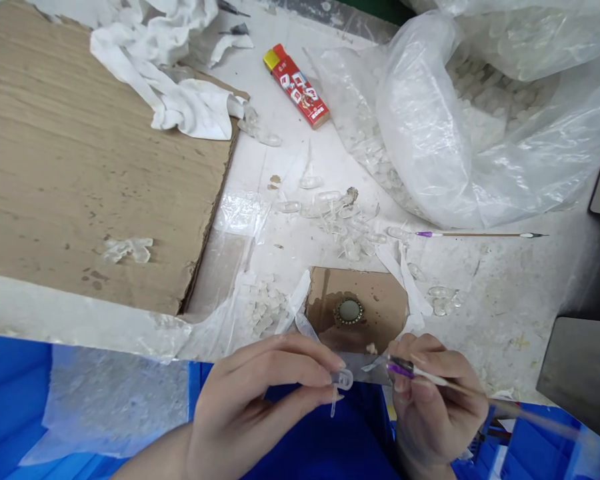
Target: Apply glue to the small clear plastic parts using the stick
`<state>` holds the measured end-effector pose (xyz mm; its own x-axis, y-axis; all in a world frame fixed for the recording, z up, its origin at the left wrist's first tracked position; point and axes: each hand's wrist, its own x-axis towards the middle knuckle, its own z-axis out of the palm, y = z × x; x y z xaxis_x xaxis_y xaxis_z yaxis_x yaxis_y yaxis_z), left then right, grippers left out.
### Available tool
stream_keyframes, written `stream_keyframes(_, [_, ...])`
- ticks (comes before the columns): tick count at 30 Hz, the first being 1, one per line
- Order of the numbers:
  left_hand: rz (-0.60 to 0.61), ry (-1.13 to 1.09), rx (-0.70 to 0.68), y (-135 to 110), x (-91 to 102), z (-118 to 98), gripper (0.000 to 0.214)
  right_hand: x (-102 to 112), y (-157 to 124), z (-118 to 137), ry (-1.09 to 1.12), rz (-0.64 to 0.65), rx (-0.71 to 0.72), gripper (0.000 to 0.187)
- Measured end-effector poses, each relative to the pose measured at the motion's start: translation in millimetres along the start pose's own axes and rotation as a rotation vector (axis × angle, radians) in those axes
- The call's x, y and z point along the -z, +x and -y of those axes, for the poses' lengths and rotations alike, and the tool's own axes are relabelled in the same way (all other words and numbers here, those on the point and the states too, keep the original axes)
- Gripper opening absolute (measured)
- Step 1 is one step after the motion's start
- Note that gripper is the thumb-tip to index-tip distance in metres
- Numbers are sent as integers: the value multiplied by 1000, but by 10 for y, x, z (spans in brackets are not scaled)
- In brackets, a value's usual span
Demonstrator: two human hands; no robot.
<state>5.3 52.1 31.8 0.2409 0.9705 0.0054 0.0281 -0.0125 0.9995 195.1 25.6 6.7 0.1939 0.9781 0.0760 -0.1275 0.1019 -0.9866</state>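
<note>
My left hand pinches a small clear plastic piece between thumb and fingertips. A thin clear strand hangs below that piece. To its right, my right hand is closed around a thin brown stick with a dark, purple and white end. The stick's end points at the left hand, apart from the plastic piece. Just beyond both hands, a small cardboard pad is fixed to the bench with white tape strips. On it sits a bottle cap with a greyish filling and a wet stain around it.
Several clear plastic pieces lie mid-bench, with small whitish bits left of the pad. A second stick lies right. Farther back are a red lighter and a plastic bag. Cardboard with crumpled white cloth covers the left.
</note>
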Motion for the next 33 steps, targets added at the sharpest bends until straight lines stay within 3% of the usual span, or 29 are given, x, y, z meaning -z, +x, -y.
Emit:
stream_keyframes(4, [113,37,3,-18,23,-18,33,-89,67,74,220,-58,-94,15])
stream_keyframes(8, [82,61,19,47,-28,-39,16,-154,98,105,297,-66,-160,15])
stream_keyframes(10, [31,69,17,70,-81,-35,6,-165,90,107,299,-64,-175,15])
stream_keyframes(14, [-4,64,0,50,-127,-10,12,-156,56,91,260,-76,-163,16])
stream_keyframes(19, [61,-7,55,-4,-62,-10,2,-156,18,88,182,-127,-83,15])
stream_keyframes(26, [24,36,-52,53,-41,-19,17,-220,17,149,180,-46,-57,21])
stream_keyframes(33, [19,-270,162,73,-89,-17,13,-282,15,185,174,14,-40,26])
